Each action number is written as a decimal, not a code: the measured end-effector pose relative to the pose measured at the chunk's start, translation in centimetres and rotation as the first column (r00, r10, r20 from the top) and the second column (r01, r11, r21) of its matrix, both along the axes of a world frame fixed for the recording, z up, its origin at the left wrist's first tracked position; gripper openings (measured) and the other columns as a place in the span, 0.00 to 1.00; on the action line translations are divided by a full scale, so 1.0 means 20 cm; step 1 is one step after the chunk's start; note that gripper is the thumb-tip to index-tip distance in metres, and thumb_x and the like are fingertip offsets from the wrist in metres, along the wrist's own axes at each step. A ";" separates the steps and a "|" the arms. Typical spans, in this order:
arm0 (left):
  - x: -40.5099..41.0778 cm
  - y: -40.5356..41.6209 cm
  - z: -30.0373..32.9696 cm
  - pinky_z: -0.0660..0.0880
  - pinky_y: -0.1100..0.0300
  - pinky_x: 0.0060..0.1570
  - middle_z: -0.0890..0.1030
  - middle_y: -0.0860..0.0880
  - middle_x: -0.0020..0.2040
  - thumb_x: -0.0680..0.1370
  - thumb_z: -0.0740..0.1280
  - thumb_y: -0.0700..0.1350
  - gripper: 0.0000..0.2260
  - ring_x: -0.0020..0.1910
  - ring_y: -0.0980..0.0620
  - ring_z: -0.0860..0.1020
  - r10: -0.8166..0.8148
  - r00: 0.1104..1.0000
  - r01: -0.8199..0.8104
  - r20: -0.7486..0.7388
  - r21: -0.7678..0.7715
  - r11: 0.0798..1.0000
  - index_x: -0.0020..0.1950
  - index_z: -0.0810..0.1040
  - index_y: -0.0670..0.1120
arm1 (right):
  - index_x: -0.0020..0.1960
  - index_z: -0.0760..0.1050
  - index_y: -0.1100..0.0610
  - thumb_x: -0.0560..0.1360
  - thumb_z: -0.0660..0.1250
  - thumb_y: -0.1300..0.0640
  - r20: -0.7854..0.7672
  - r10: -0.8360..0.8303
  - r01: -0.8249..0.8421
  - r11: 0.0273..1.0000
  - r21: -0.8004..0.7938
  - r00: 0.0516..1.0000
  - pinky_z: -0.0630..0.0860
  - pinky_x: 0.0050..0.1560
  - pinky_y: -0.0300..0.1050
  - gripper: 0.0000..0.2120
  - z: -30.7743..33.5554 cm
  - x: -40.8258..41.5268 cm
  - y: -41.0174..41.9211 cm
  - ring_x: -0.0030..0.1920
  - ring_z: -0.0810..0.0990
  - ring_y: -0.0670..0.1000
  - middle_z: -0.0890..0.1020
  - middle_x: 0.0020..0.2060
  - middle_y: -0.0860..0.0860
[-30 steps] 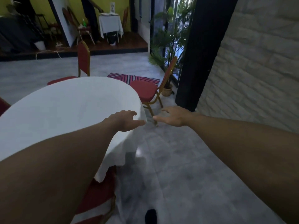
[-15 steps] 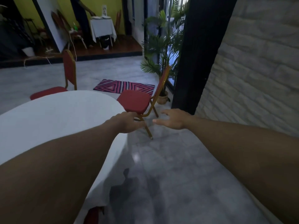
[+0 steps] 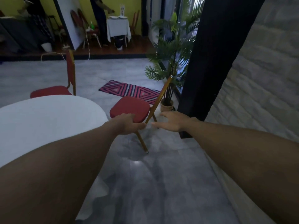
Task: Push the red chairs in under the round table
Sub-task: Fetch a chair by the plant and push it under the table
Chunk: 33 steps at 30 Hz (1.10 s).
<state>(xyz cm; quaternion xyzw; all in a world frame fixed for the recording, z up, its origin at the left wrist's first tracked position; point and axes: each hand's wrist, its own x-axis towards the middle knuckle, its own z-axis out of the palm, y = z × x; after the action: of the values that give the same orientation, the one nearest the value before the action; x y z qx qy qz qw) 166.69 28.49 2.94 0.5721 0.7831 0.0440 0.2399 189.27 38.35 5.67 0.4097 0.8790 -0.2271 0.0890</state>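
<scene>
Both arms reach out over the grey marbled floor (image 3: 161,183) toward a red padded chair with a gold metal frame (image 3: 131,109). That chair stands just beyond the edge of the round tabletop draped in white cloth (image 3: 48,120), its seat clear of the cloth and its thin backrest leaning away from the tabletop. The left hand (image 3: 127,124) lies in front of the near edge of the seat, fingers loosely curled; whether it actually grips the seat I cannot tell. The right hand (image 3: 172,122) hangs flat and spread just beside the chair's back leg, holding nothing. The two hands are a little apart, the gold leg showing between them.

A second red chair with a gold frame (image 3: 55,89) stands at the far side of the tabletop, its seat partly hidden behind the cloth. Beyond the first chair lie a pink-and-black striped rug (image 3: 129,91) and a potted palm (image 3: 168,65), close to a black pillar (image 3: 210,62).
</scene>
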 end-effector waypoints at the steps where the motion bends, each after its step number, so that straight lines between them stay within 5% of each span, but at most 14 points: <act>1: 0.04 0.05 0.02 0.73 0.38 0.63 0.76 0.43 0.70 0.59 0.53 0.86 0.53 0.65 0.39 0.75 0.019 1.000 -0.019 -0.004 0.003 1.000 0.73 0.72 0.53 | 0.83 0.64 0.52 0.77 0.59 0.23 -0.008 0.018 -0.018 1.000 0.001 1.000 0.71 0.74 0.58 0.45 0.01 0.02 0.06 0.76 0.72 0.61 0.70 0.80 0.57; 5: 0.17 0.28 0.07 0.66 0.40 0.71 0.67 0.41 0.78 0.65 0.56 0.78 0.51 0.75 0.38 0.67 0.050 0.998 -0.051 -0.041 -0.007 0.999 0.80 0.62 0.48 | 0.80 0.68 0.52 0.78 0.60 0.24 -0.005 0.032 -0.032 0.999 0.010 0.999 0.72 0.73 0.59 0.42 -0.01 0.08 0.33 0.73 0.74 0.63 0.74 0.76 0.61; 9: 0.19 0.56 0.03 0.66 0.39 0.71 0.67 0.41 0.78 0.69 0.58 0.77 0.48 0.74 0.37 0.67 0.052 0.997 -0.053 -0.050 -0.022 0.998 0.80 0.62 0.48 | 0.81 0.67 0.48 0.74 0.60 0.20 -0.007 0.026 -0.026 0.999 -0.023 1.000 0.70 0.75 0.58 0.46 -0.05 0.09 0.63 0.78 0.70 0.60 0.70 0.80 0.54; 12: 0.18 0.80 -0.03 0.67 0.39 0.69 0.68 0.42 0.78 0.66 0.55 0.80 0.50 0.74 0.38 0.68 0.054 0.996 -0.056 -0.069 -0.032 0.998 0.79 0.63 0.50 | 0.73 0.73 0.42 0.71 0.58 0.17 0.029 0.034 -0.034 0.999 -0.010 0.999 0.72 0.72 0.60 0.41 -0.08 0.06 0.89 0.76 0.72 0.62 0.74 0.74 0.54; 16: 0.13 1.11 -0.09 0.69 0.38 0.68 0.69 0.42 0.77 0.66 0.54 0.81 0.49 0.73 0.37 0.69 0.064 0.997 -0.064 -0.051 0.006 0.998 0.78 0.65 0.52 | 0.85 0.60 0.50 0.70 0.57 0.16 0.042 0.043 -0.045 0.998 0.052 0.998 0.69 0.76 0.60 0.54 -0.11 0.00 1.23 0.80 0.67 0.61 0.66 0.83 0.55; 33: -0.16 2.15 -0.20 0.71 0.37 0.67 0.69 0.41 0.76 0.63 0.57 0.81 0.52 0.72 0.38 0.70 0.237 0.971 -0.234 0.032 -0.087 0.968 0.78 0.65 0.48 | 0.87 0.54 0.50 0.67 0.71 0.22 0.072 0.244 -0.246 0.969 0.019 0.967 0.68 0.77 0.60 0.59 -0.23 -0.38 2.53 0.83 0.64 0.61 0.62 0.85 0.55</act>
<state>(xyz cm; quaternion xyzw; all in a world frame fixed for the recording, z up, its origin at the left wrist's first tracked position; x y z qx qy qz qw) 163.44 71.52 -1.00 0.4635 0.8415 0.0517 0.2728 181.67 88.86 1.00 0.3068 0.9224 -0.1878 0.1409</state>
